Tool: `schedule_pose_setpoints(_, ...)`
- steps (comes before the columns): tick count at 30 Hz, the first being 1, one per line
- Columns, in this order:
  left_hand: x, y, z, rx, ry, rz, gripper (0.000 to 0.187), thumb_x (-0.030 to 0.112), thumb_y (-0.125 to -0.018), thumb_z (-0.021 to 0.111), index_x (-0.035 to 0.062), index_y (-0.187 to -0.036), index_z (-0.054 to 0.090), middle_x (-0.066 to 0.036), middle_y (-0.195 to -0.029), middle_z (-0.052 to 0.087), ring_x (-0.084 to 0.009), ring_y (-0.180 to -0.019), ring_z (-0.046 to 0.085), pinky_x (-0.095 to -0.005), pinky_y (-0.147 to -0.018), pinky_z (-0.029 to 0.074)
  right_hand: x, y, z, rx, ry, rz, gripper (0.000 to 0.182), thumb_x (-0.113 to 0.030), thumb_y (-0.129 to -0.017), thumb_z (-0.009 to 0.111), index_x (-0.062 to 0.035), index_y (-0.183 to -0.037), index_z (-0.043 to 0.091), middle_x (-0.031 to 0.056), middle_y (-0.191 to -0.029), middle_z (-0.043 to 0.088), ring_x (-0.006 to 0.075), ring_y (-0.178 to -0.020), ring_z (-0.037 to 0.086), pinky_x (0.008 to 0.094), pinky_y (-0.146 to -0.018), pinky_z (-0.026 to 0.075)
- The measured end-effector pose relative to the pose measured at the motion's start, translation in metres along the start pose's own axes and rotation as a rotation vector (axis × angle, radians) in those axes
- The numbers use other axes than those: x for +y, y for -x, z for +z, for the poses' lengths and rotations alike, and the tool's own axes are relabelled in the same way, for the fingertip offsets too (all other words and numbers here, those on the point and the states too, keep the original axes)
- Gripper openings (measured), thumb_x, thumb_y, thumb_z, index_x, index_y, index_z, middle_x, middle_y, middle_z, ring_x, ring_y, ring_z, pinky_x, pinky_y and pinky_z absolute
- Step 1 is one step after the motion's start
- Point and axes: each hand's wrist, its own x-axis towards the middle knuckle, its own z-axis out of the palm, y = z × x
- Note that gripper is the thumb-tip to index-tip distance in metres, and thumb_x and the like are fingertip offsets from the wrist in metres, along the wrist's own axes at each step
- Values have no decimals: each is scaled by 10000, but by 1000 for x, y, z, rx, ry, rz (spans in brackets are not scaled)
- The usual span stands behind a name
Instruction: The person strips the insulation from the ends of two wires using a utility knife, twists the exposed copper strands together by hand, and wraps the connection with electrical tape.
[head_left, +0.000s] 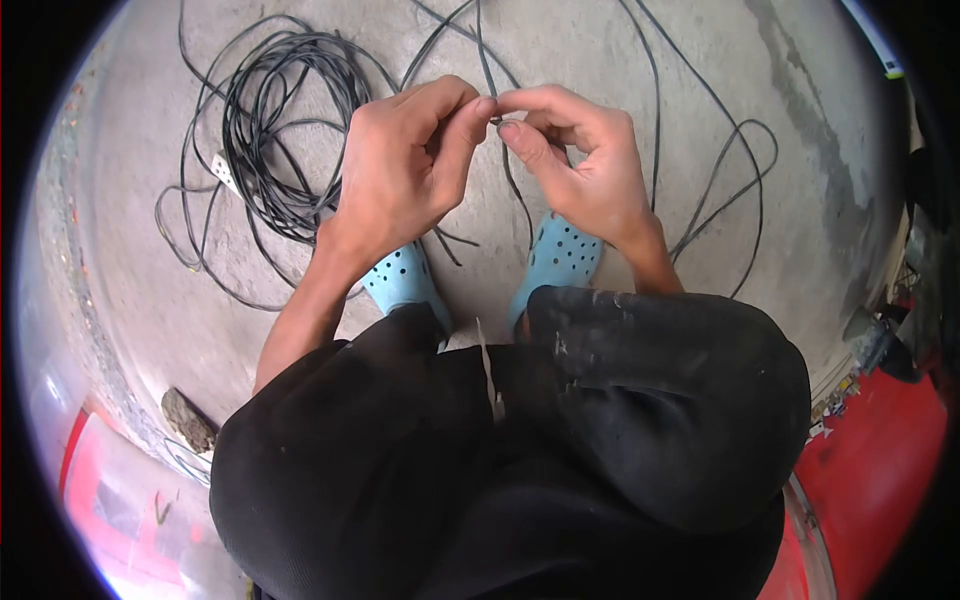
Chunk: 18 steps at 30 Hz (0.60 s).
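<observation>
Both hands meet above the floor, in front of the blue clogs. My left hand has its thumb and forefinger pinched at a thin black cable. Close against it on the right, my right hand pinches the same cable between thumb and forefinger. A small dark piece of the cable shows between the fingertips; its detail is too small to tell. From there one length hangs down between the clogs, and another runs up to the top edge of the view.
A coil of black cable lies on the concrete floor at the left, beside a white socket block. Loose cable loops lie at the right. A stone-like lump is at lower left, a red surface at lower right.
</observation>
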Motion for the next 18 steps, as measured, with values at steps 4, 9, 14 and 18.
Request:
schedule_pose_setpoints(4,2,0,11,79,32,8,159,133,-946,653,16,-844,683,-130,-589,572,-232,-466,528,-334,-470,411,4,1,6,65,-54,-62,100,-17,-886,748,26,-963,700,46,-752,701,46,-680,655,193,-569,493)
schedule_pose_setpoints(9,3,1,16,36,4,-20,255,156,-998,612,-6,-810,670,-72,-582,569,-127,-505,512,-280,-481,411,12,7,5,81,-42,-83,114,5,-889,730,29,-991,687,35,-762,699,52,-704,670,183,-576,496)
schedule_pose_setpoints(14,-24,12,12,-10,183,-83,436,240,-1074,512,2,-718,590,-6,-567,523,-67,-512,470,-252,-478,375,15,12,5,83,-109,23,59,-13,-941,676,22,-988,673,7,-753,655,11,-659,566,164,-557,399)
schedule_pose_setpoints(18,-56,39,4,-268,-248,-225,240,211,-976,639,9,-846,648,-102,-699,622,-189,-571,599,-340,-548,472,10,16,-12,132,-67,94,94,-45,-976,654,26,-1036,671,35,-896,686,32,-770,586,161,-664,447)
